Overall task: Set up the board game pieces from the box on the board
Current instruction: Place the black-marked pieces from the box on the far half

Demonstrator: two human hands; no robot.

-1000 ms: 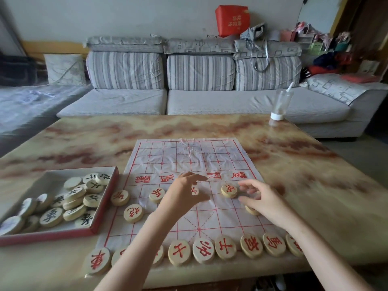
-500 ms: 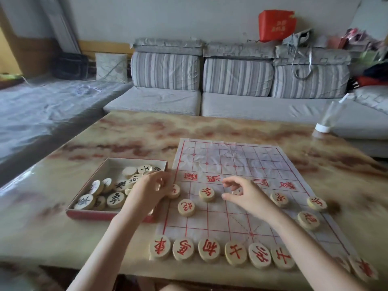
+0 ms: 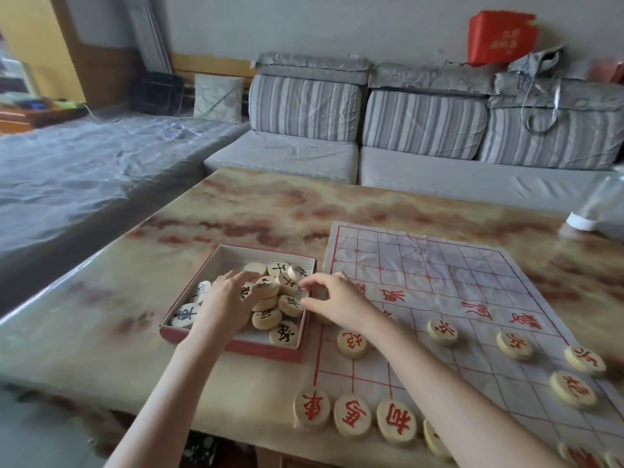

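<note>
A red-edged box (image 3: 236, 347) sits on the table left of the paper board (image 3: 439, 275) and holds several round wooden pieces with black characters (image 3: 266, 319). My left hand (image 3: 226, 298) lies over the pieces inside the box with fingers spread, touching them. My right hand (image 3: 334, 298) hovers at the box's right wall, thumb and fingers curved toward a piece (image 3: 290, 305); no piece is clearly gripped. Red-character pieces (image 3: 351, 342) stand on the board's near half, with a row (image 3: 353, 413) along its near edge.
The marble-patterned table (image 3: 270, 211) carries a plastic cup (image 3: 597, 211) at the far right. A grey striped sofa (image 3: 405, 130) stands behind the table. The table's near edge runs just below the row of red pieces.
The view swung left. My left hand went from the board's left edge into the box. My right hand left the board's middle and came to the box's right wall.
</note>
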